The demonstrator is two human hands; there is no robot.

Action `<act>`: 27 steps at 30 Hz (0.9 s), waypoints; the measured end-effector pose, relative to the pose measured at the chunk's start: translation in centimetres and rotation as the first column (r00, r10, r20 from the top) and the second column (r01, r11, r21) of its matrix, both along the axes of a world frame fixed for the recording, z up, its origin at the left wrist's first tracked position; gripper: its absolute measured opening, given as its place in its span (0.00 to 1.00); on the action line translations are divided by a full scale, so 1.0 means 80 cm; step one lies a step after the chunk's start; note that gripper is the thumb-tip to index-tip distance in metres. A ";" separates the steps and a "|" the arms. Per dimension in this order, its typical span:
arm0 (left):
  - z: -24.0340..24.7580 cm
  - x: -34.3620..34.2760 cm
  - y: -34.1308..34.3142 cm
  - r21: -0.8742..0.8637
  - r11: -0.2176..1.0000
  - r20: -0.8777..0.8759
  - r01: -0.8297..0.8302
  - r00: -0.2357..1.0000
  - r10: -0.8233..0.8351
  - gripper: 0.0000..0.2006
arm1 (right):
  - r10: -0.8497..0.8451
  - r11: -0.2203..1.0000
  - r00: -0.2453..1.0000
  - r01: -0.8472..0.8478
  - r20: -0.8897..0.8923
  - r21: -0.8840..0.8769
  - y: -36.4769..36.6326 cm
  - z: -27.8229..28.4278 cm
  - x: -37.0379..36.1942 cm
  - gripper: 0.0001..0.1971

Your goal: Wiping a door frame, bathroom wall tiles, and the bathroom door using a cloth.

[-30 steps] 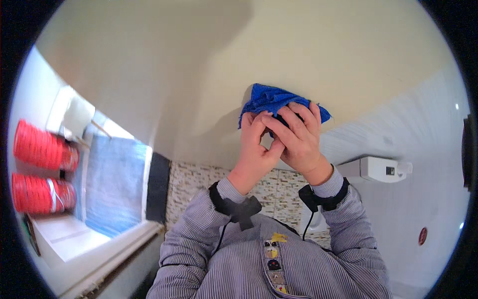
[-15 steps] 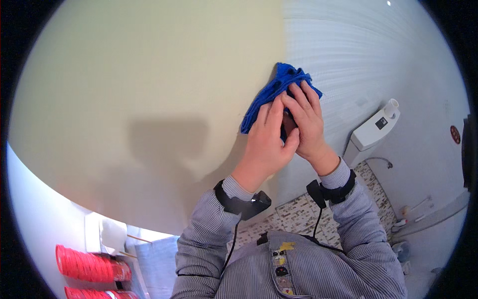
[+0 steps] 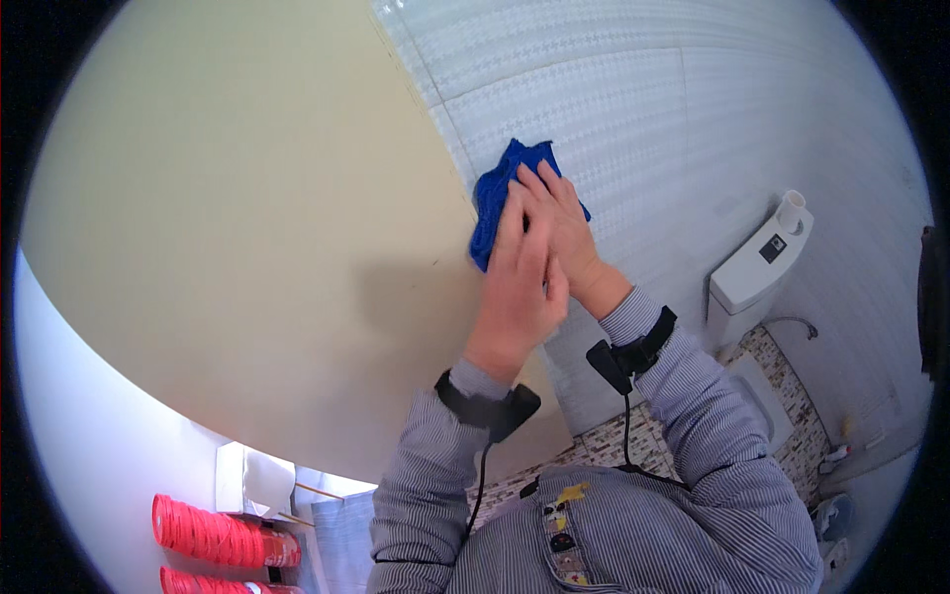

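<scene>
A crumpled blue cloth is under both my hands, at the right edge of a large smooth cream panel. My right hand lies over the cloth's right part, its fingers bent on it. From below, my left hand reaches up, its fingers against the cloth and touching the right hand; they look slightly blurred. The palms and the cloth's underside are hidden. Black bands with small black boxes and cables sit round both wrists.
Pale tiled wall lies right of the panel. A white toilet cistern with a white cup-like thing on top stands right, above a mosaic floor. Red ribbed stacks are at lower left.
The view has shifted, showing more tiled wall and a slanted panel edge. Hands and cloth sit further left in the picture, with the cloth lying less over the cream panel.
</scene>
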State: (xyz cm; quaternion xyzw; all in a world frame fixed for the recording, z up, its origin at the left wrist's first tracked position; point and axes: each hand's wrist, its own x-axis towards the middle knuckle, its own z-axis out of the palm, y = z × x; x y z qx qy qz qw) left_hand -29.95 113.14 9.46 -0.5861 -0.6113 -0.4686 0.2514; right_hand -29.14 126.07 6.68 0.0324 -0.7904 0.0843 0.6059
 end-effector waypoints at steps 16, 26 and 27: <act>-0.016 0.029 -0.028 -0.185 0.961 -0.334 -0.204 0.933 0.133 0.27 | 0.011 0.941 1.000 -0.005 -0.013 0.339 0.009 0.082 -0.002 0.22; 0.030 0.008 0.015 0.154 0.987 -0.279 -0.054 0.956 0.096 0.31 | -0.034 0.908 0.998 0.056 -0.059 0.414 0.024 0.136 -0.016 0.27; 0.033 0.002 0.019 0.190 0.979 -0.289 -0.073 0.949 0.126 0.32 | -0.071 0.899 0.997 0.076 -0.027 0.431 0.026 0.134 -0.018 0.29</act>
